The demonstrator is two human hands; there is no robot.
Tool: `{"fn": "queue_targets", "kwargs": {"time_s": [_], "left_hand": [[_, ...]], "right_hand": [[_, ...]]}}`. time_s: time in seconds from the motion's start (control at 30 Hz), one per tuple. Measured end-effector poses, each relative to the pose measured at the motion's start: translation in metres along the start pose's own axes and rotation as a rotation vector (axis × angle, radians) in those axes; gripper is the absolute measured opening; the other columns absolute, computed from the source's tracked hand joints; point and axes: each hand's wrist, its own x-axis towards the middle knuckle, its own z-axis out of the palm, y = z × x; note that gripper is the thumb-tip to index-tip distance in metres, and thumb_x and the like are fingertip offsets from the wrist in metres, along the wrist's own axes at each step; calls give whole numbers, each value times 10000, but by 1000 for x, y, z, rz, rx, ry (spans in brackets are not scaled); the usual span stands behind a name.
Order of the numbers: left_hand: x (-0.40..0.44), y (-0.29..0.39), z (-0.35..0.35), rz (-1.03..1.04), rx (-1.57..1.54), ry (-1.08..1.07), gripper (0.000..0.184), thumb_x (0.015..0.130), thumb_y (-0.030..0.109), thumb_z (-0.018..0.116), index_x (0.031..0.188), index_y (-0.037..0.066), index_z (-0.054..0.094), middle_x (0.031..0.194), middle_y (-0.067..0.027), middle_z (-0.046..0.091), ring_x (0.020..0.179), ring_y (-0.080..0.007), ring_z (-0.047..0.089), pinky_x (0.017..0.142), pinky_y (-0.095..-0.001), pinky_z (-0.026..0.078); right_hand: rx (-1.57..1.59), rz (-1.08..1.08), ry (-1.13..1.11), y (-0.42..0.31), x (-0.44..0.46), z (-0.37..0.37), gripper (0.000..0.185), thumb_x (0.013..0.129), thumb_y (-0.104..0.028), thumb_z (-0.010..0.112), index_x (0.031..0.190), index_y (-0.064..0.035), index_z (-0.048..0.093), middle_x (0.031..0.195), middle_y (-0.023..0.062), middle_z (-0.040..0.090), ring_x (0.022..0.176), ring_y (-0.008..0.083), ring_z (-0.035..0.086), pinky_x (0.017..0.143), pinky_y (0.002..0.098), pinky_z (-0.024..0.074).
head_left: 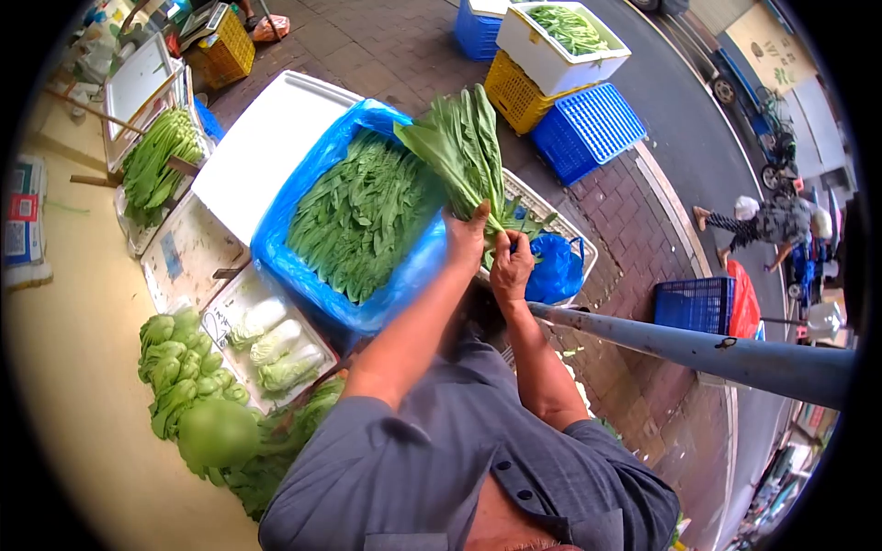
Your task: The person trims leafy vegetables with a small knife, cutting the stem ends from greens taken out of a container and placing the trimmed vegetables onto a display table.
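Note:
A bunch of long, broad-leaved greens (459, 151) is held up with its leaves pointing away from me. My left hand (467, 237) is wrapped round the stems, low on the bunch. Close beside it, my right hand (511, 266) is closed with thumb and fingers pinching at the stem ends. Below and left of the bunch, a box lined with blue plastic (276, 225) is filled with neatly laid leafy greens (358, 216). Behind my right hand, a blue plastic bag (557, 267) and loose leaves sit in a white crate (588, 246).
A blue-grey pole (698, 347) slants in from the right. Napa cabbages (276, 340) and bok choy (179, 367) lie at lower left. Ahead stand a blue crate (588, 131), a yellow crate (519, 96) and a foam box of greens (524, 37). A person (776, 222) bends at the roadside.

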Motion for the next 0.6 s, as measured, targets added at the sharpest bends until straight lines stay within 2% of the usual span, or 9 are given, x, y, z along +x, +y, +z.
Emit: {"fn": "queue_targets", "kwargs": {"time_s": [0.07, 0.13, 0.17, 0.2, 0.27, 0.3, 0.4, 0.43, 0.6], "left_hand": [[0, -1, -10, -11, -18, 82, 969, 724, 354, 902, 1421, 10, 325, 1322, -106, 517, 1205, -237, 504, 1035, -364, 423], [7, -18, -29, 8, -82, 125, 963, 716, 343, 909, 1422, 15, 342, 1327, -105, 525, 1215, -246, 508, 1044, -364, 419], [14, -27, -44, -78, -160, 204, 898, 727, 329, 901, 1409, 48, 387, 1305, -89, 554, 1181, -246, 548, 992, -381, 475], [19, -27, -62, -209, -313, 84, 764, 752, 337, 879, 1349, 82, 475, 1211, -83, 609, 1047, -262, 621, 870, -428, 551], [12, 7, -73, -495, -365, 109, 647, 781, 375, 846, 1273, 85, 541, 1123, -95, 640, 919, -287, 659, 751, -469, 590], [10, 13, -80, -492, -459, 67, 627, 806, 469, 795, 1248, 83, 574, 1093, -121, 654, 884, -322, 668, 743, -484, 595], [2, 35, -101, -566, -670, -21, 652, 846, 565, 704, 1276, 93, 571, 1109, -130, 659, 910, -337, 673, 766, -480, 594], [1, 37, -112, -564, -715, -104, 670, 897, 618, 595, 1319, 99, 556, 1172, -160, 654, 958, -358, 676, 802, -498, 586], [-21, 71, -132, -519, -725, -156, 681, 942, 596, 529, 1388, 82, 512, 1276, -211, 614, 1033, -409, 662, 839, -552, 570]], "right_hand": [[125, 96, -19, 20, -3, 5, 188, 985, -221, 633, 977, -33, 625, 772, -14, 591, 623, 64, 509, 550, 234, 458], [370, 219, 29, 5, -3, 3, 189, 999, -246, 604, 1002, -58, 593, 799, 34, 614, 540, 72, 497, 521, 274, 519], [486, 354, 99, -1, 2, 0, 192, 1006, -248, 585, 1027, -58, 574, 825, 56, 627, 520, 90, 486, 523, 301, 528], [595, 495, 170, -9, 6, -6, 196, 1012, -250, 567, 1051, -58, 554, 852, 78, 639, 499, 108, 476, 524, 329, 537], [726, 638, 242, 45, 8, -11, 237, 1023, -275, 523, 1181, -101, 492, 944, 121, 646, 495, 145, 457, 556, 376, 534], [733, 707, 246, 57, 3, -11, 257, 1017, -302, 539, 1181, -111, 491, 964, 128, 645, 503, 147, 458, 560, 376, 532], [654, 970, 245, 87, -28, -13, 304, 990, -349, 589, 1162, -121, 482, 983, 145, 641, 516, 151, 452, 555, 369, 518], [568, 992, 193, 89, -36, -13, 290, 988, -345, 592, 1137, -120, 487, 957, 137, 646, 516, 146, 450, 552, 367, 517], [404, 943, -110, 84, -62, -4, 253, 981, -290, 591, 1089, -66, 547, 844, 84, 639, 451, 117, 440, 519, 348, 520]]}}
